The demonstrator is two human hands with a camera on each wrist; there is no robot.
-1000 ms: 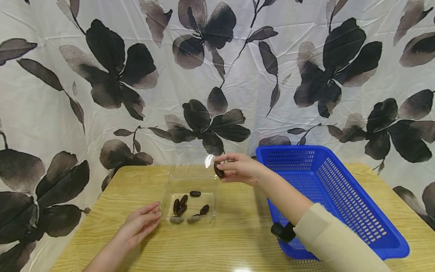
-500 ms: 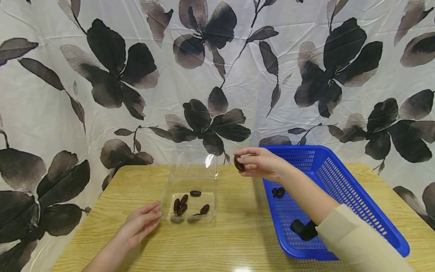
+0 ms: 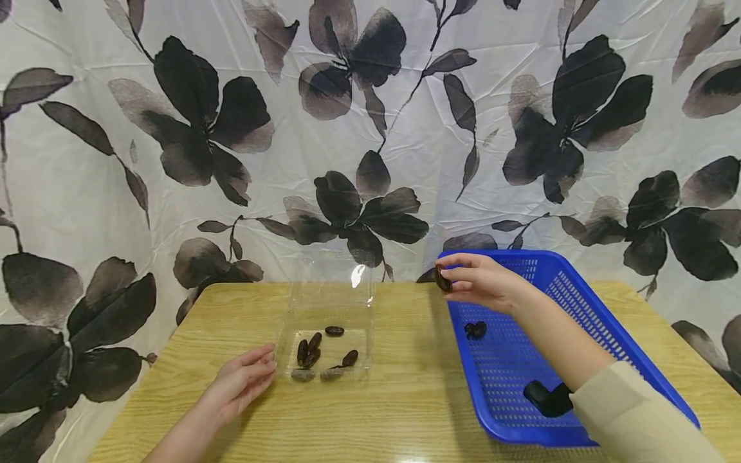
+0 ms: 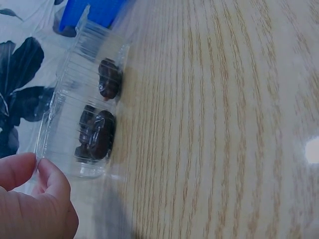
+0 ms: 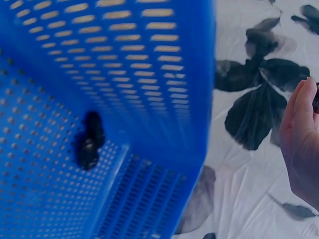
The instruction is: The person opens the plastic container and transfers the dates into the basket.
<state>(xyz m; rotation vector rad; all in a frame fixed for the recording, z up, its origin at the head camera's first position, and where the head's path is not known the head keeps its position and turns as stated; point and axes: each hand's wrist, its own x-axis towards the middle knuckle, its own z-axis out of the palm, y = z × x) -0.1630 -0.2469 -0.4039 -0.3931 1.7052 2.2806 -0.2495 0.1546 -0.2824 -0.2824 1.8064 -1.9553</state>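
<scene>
My right hand [image 3: 483, 280] pinches a dark brown date [image 3: 442, 278] between thumb and fingers, above the left rim of the blue basket [image 3: 471, 389]. In the right wrist view only a sliver of that date shows at the right edge. At the left, my left hand [image 3: 243, 379] holds the edge of a clear plastic clamshell box [image 4: 55, 134], thumb and finger pinching its rim in the left wrist view. The box stands with its lid [image 3: 330, 283] raised, and several dates [image 3: 312, 357] lie inside. A small cluster of dates [image 3: 477, 330] sits on the basket floor.
Both containers rest on a light wood table [image 3: 405, 392], with bare wood between them. A floral cloth [image 3: 440, 128] hangs just behind the table. A black device [image 3: 547, 399] at my right wrist overlaps the basket.
My right hand has carried the date rightward, from over the clamshell box to the basket's left rim. The left hand has stayed at the box, and the dates in the box have not moved.
</scene>
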